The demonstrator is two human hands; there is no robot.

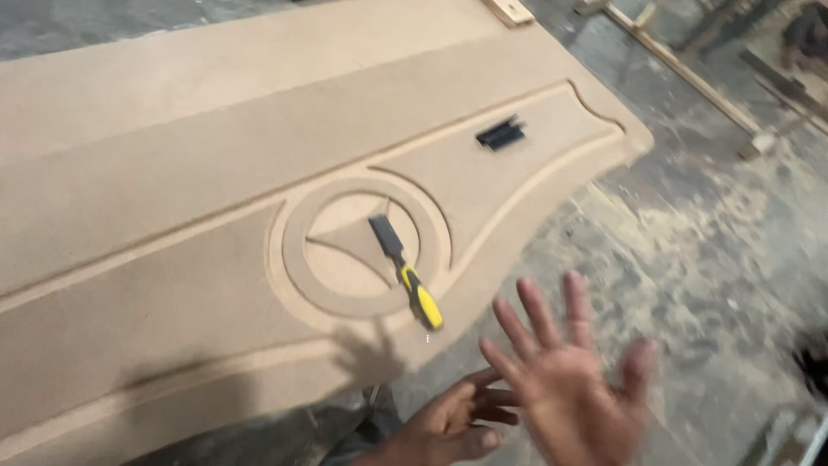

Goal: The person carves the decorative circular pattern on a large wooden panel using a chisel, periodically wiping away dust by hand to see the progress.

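Both hands were empty: the right hand [565,380] spread wide, the left hand [453,423] loosely curled, near the yellow-handled chisel [405,272] on the carved brown fibreboard panel [172,173]. Reaching by the handle seemed safest.

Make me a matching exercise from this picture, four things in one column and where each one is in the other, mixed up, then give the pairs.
1. chisel
2. small black object
3. right hand
4. wood strips

A. on the dusty floor, top right
B. lying across the carved circle
C. on the board's right end panel
D. spread open, off the board's near edge

Pairs: 1-B, 2-C, 3-D, 4-A
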